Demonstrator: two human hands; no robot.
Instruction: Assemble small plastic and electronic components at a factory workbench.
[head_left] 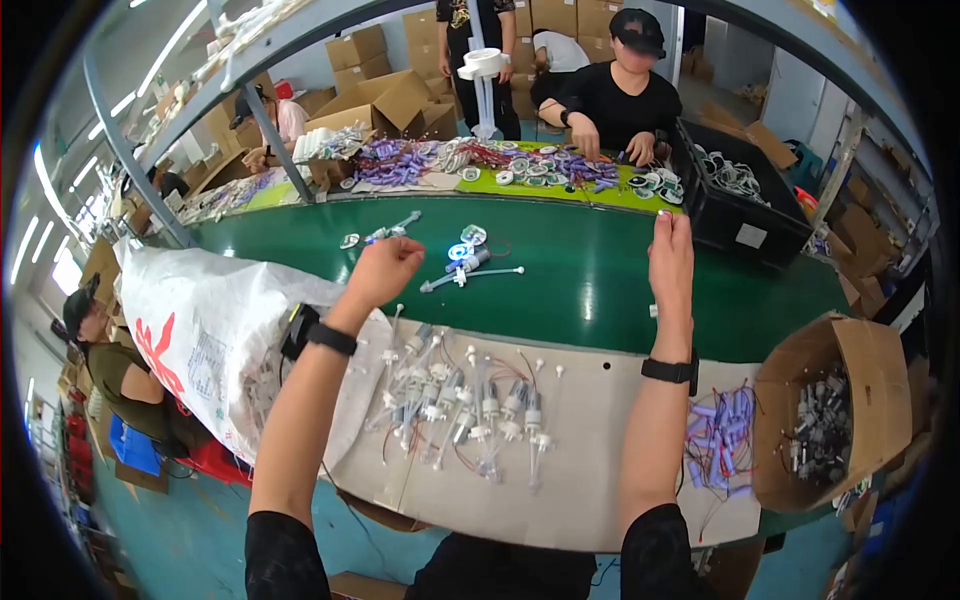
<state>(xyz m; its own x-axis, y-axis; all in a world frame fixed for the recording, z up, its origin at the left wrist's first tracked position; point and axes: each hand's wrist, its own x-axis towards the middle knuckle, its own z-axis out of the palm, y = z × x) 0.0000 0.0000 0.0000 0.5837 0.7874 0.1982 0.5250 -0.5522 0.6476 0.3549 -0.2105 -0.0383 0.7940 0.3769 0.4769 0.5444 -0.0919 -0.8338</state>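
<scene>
My left hand (385,270) is raised over the green conveyor belt (590,300), its fingers curled together. Anything between those fingertips is too small to make out. To its right on the belt lies a small assembly (465,265): a round board with a lit blue light, a motor and a clear tube with white ends. My right hand (672,262) is held up over the belt's right part, fingers pressed together, with a tiny white spot at the tips that I cannot identify. Small motors with white fittings and clear tubes (490,400) lie on the cardboard-covered bench between my forearms.
A white woven sack (215,330) stands at left. At right are purple wired battery cells (722,430) and a cardboard box (880,390) of dark parts. Across the belt, a person (625,90) handles parts beside a black crate (740,220). A metal frame crosses overhead.
</scene>
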